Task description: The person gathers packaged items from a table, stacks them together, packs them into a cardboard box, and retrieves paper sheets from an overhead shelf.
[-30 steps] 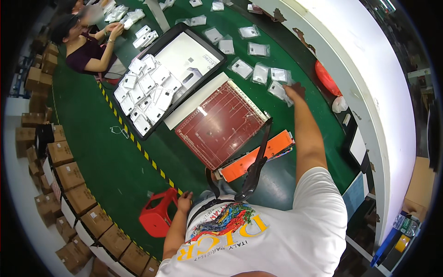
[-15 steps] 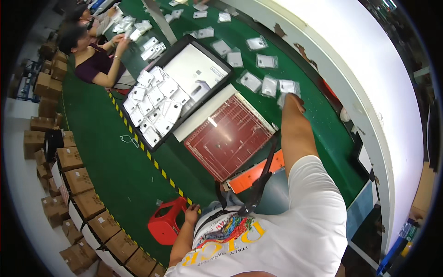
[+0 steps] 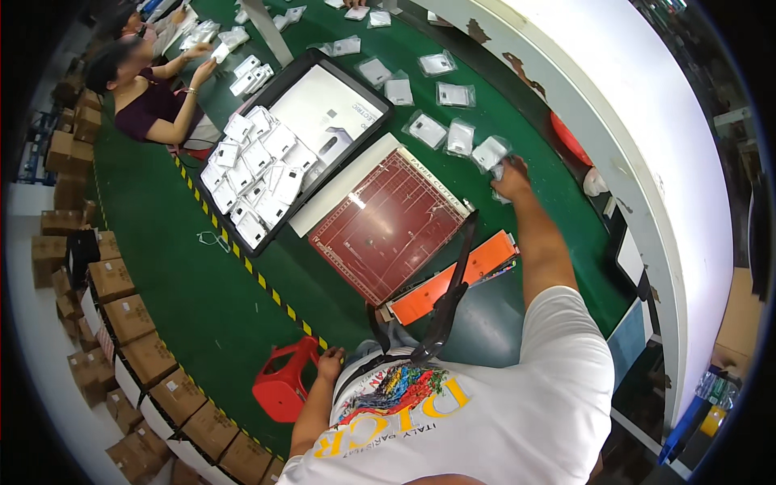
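Observation:
On the right side of the green table, my right hand is closed on a small flat white pack in a clear bag. Just beyond it lies another bagged white pack, with more bagged packs farther along. My left hand hangs low beside my waist, near a red plastic stool. Its fingers are too small and partly hidden to read. A black-rimmed tray, left of the bagged packs, bears a heap of small white packs.
A red gridded paper cutter stands before me, with an orange strip along its near side. Past the tray a co-worker handles white packs. A pale curved frame borders the right side. Cardboard boxes line the left.
My right hand has shifted slightly nearer with a bagged pack, which now sits apart from the pack beyond it. The view has shifted a little. My left hand stays by my waist.

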`<move>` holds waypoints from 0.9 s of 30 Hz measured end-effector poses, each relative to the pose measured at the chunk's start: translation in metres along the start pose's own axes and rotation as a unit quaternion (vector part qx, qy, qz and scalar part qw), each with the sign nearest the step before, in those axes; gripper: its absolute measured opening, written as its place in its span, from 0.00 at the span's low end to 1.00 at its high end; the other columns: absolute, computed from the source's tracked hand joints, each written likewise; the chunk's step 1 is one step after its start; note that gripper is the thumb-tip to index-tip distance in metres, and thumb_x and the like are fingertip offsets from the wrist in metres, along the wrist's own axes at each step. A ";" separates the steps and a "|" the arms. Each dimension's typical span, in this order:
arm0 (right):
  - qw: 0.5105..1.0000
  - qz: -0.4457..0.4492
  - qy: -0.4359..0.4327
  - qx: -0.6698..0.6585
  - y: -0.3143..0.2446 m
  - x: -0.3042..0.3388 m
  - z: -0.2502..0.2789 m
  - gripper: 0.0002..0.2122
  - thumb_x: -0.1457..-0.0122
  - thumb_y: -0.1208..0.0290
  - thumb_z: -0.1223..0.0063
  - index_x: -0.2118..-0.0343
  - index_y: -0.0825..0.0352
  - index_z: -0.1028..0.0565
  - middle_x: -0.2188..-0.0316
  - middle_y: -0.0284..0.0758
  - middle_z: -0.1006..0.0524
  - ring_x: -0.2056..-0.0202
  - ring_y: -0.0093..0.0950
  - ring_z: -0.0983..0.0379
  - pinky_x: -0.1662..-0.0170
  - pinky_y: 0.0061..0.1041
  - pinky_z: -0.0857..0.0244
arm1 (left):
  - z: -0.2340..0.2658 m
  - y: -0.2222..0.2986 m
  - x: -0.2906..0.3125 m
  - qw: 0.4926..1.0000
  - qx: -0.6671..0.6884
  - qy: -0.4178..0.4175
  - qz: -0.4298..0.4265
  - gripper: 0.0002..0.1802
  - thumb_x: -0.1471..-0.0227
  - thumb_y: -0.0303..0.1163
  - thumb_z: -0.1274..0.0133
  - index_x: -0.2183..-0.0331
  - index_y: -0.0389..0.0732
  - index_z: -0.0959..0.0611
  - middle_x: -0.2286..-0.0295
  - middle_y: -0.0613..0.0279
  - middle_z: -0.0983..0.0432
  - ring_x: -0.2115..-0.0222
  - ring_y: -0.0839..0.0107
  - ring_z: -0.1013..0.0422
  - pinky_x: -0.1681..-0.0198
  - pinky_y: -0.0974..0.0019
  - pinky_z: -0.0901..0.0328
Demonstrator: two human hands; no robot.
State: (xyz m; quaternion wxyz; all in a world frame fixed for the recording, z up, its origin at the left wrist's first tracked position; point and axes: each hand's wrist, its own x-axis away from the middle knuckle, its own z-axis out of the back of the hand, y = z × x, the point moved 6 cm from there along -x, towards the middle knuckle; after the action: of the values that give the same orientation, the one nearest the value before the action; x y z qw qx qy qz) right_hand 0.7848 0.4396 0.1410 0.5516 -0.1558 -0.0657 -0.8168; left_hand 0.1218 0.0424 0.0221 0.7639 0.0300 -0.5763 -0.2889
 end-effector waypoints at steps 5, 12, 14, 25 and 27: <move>0.975 -0.219 0.011 -0.030 0.003 0.033 0.014 0.42 0.50 0.47 0.40 0.34 0.56 0.45 0.35 0.48 0.47 0.36 0.47 0.48 0.38 0.42 0.42 | 0.002 -0.020 -0.023 0.999 0.038 -0.001 -0.008 0.32 0.46 0.45 0.43 0.49 0.29 0.24 0.52 0.43 0.25 0.50 0.57 0.28 0.46 0.64 0.36; 0.960 -0.260 -0.078 -0.072 -0.001 0.029 0.015 0.48 0.52 0.41 0.41 0.32 0.55 0.51 0.35 0.48 0.46 0.36 0.45 0.47 0.39 0.53 0.45 | -0.002 -0.010 -0.017 0.999 -0.003 0.018 -0.029 0.33 0.47 0.47 0.43 0.50 0.29 0.24 0.53 0.42 0.24 0.50 0.57 0.27 0.47 0.64 0.35; 0.952 -0.278 -0.095 -0.085 -0.004 0.035 0.028 0.48 0.53 0.41 0.40 0.32 0.56 0.51 0.35 0.47 0.46 0.36 0.44 0.46 0.39 0.54 0.45 | -0.003 -0.003 -0.010 1.000 -0.005 0.018 -0.024 0.33 0.47 0.47 0.43 0.49 0.29 0.24 0.53 0.42 0.24 0.50 0.57 0.27 0.47 0.64 0.35; 0.988 0.035 -0.073 0.130 -0.060 -0.042 0.034 0.42 0.61 0.53 0.31 0.40 0.58 0.35 0.45 0.47 0.32 0.45 0.44 0.33 0.44 0.44 0.38 | 0.004 0.002 0.016 0.999 -0.013 0.035 0.020 0.31 0.47 0.46 0.42 0.51 0.29 0.22 0.53 0.42 0.24 0.51 0.58 0.27 0.47 0.65 0.36; 0.990 0.051 -0.046 0.120 -0.061 -0.044 0.045 0.39 0.61 0.53 0.32 0.43 0.60 0.32 0.47 0.48 0.31 0.47 0.43 0.32 0.46 0.44 0.38 | 0.003 0.010 0.017 0.999 -0.007 0.040 -0.001 0.31 0.46 0.45 0.42 0.50 0.29 0.23 0.53 0.43 0.24 0.50 0.58 0.28 0.46 0.65 0.36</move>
State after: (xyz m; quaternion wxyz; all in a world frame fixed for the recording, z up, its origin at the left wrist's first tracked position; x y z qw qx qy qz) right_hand 0.7517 0.5139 0.1732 0.6041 -0.1287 -0.1803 -0.7655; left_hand 0.1261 0.0433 0.0415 0.7865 0.0366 -0.5431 -0.2919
